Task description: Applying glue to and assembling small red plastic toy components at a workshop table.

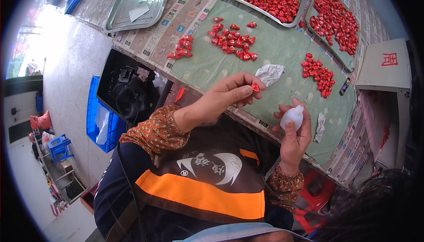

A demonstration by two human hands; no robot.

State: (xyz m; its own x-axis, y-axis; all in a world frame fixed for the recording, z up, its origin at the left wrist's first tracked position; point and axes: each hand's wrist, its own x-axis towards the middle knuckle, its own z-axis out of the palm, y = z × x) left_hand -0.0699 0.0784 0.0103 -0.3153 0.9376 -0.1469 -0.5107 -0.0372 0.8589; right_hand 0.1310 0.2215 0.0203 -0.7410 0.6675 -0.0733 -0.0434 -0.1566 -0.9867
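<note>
Between thumb and fingertips, my left hand point(223, 95) pinches a small shiny red figure-like piece point(255, 87) above the table's near edge. My right hand point(297, 139) is closed round a small white squeeze bottle point(292, 118), its narrow tip pointing up and away. A crumpled white tissue point(270, 74) lies on the green cloth point(282, 43) just beyond my left hand. Another twisted tissue point(320, 127) rests right of my right hand. Loose red pieces sit on the cloth in a left pile point(182, 48), a middle pile point(232, 41) and a right pile point(318, 74).
At the back, a metal tray point(289, 23) and a second tray point(351, 65) hold many red pieces. A bare metal tray point(132, 3) stands far left. A small dark tube point(345, 86) lies near a box point(383, 67) at right. Left below is a blue crate point(93, 125).
</note>
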